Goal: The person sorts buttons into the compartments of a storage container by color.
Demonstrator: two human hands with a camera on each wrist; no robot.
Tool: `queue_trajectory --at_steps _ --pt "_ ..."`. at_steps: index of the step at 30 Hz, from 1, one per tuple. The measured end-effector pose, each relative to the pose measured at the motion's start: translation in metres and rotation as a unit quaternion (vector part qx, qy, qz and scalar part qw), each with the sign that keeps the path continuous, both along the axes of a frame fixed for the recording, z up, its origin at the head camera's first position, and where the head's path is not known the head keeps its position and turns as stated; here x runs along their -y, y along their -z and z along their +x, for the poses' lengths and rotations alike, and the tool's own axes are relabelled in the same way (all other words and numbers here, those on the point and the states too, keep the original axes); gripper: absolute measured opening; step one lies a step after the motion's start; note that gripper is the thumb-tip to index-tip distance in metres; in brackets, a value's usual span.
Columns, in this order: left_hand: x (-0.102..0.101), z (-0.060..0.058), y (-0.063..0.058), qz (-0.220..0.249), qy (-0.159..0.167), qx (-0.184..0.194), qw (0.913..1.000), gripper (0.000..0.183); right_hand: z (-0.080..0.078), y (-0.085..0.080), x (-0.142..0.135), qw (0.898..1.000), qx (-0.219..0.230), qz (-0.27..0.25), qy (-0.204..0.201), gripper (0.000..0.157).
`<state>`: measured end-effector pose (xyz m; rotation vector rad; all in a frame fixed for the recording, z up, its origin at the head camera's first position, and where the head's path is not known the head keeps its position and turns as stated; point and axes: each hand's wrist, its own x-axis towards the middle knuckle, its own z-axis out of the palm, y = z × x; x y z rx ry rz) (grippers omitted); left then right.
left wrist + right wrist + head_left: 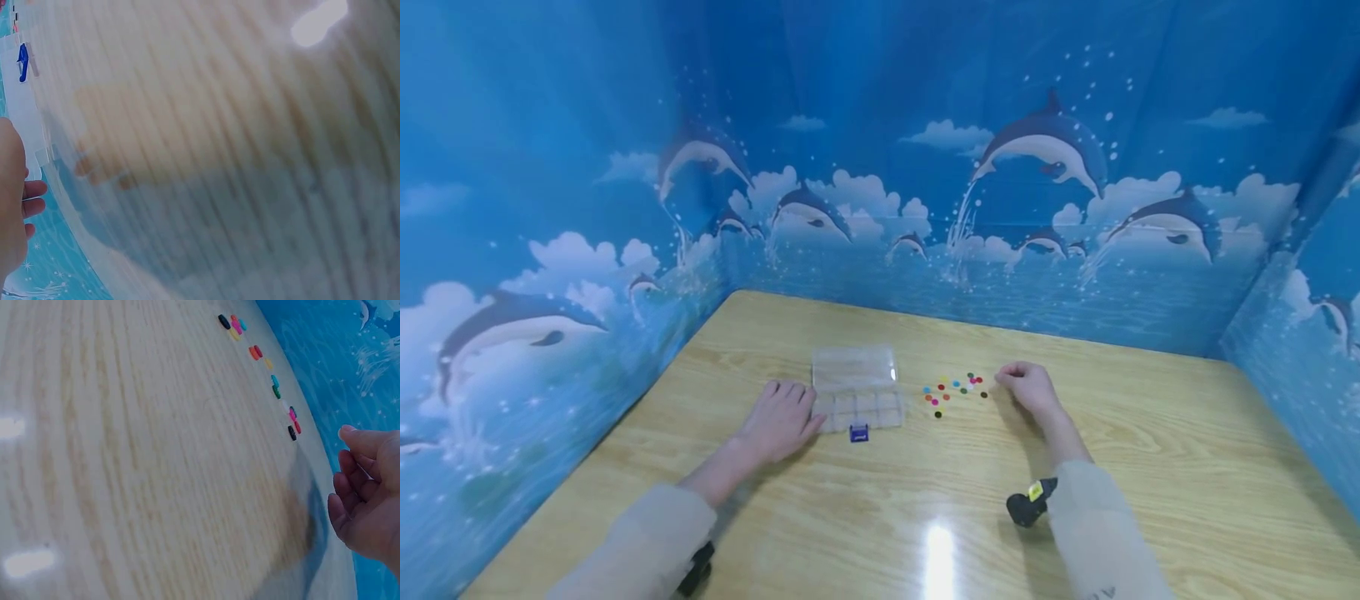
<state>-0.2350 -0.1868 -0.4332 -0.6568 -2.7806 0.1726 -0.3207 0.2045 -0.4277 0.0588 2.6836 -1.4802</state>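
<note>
Clear plastic box [856,389] open on counter [865,500], my left hand [782,419] relaxed against its left edge; right hand [1028,387] curled beside the discs [964,391], can't tell if gripping. I'd pinch rims, singly.

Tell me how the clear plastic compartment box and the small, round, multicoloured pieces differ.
The clear plastic compartment box is colourless and see-through, while the small, round, multicoloured pieces include red, blue and dark ones. The box is rectangular and much larger than any of the pieces. The box lies open; the pieces lie scattered. Both rest on the wood-grain table.
</note>
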Motion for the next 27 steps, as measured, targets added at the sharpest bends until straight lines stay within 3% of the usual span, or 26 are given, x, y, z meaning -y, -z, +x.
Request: queue_trajectory --at_steps 4,13,27 --pt "0.001 0.002 0.0 -0.007 -0.004 0.0 1.0 0.042 0.001 -0.01 0.003 1.0 0.008 -0.008 -0.013 0.023" --pt "-0.005 0.008 -0.005 -0.015 -0.005 0.0 0.9999 0.042 0.003 -0.031 0.021 0.998 -0.018 -0.03 -0.053 0.025" --pt "-0.01 0.012 -0.002 0.0 -0.017 -0.012 0.9998 0.042 0.01 -0.029 0.072 0.991 -0.026 -0.091 -0.093 0.018"
